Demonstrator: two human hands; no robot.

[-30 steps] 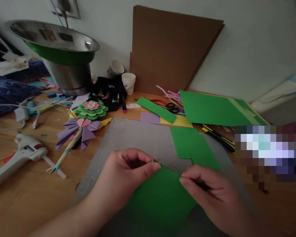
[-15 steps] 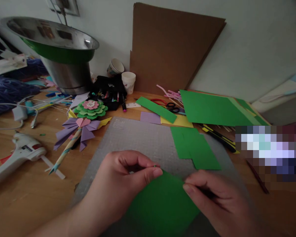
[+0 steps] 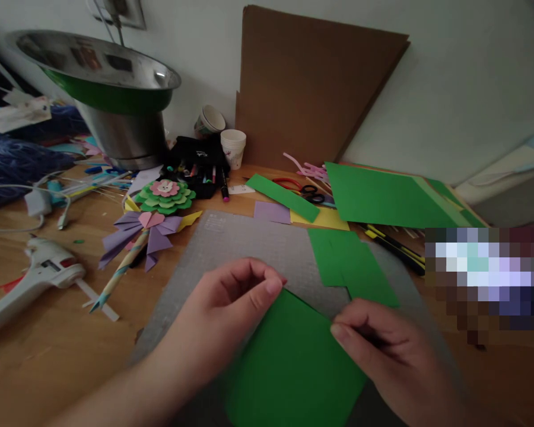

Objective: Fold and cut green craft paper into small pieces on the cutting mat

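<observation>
A sheet of green paper (image 3: pixel 293 362) is held up over the grey cutting mat (image 3: pixel 253 243), near the bottom of the view. My left hand (image 3: pixel 235 308) pinches its upper left corner between thumb and forefinger. At the upper right corner, my right hand (image 3: pixel 378 344) is closed on the same sheet in a similar pinch. Just beyond the right hand, more green paper pieces (image 3: pixel 342 255) lie flat on the mat.
A hot glue gun (image 3: pixel 48 273) and a paper flower with a striped stem (image 3: pixel 164 196) lie to the left. Black-handled scissors (image 3: pixel 312 194), a yellow-black utility knife (image 3: pixel 396 249) and a green sheet stack (image 3: pixel 382 193) sit behind. A steel bowl (image 3: pixel 111 89) stands far left.
My left hand has risen slightly and moved a little left with the sheet's corner. The sheet's face now shows more fully, and its top edge looks sharper. The right hand has barely moved.
</observation>
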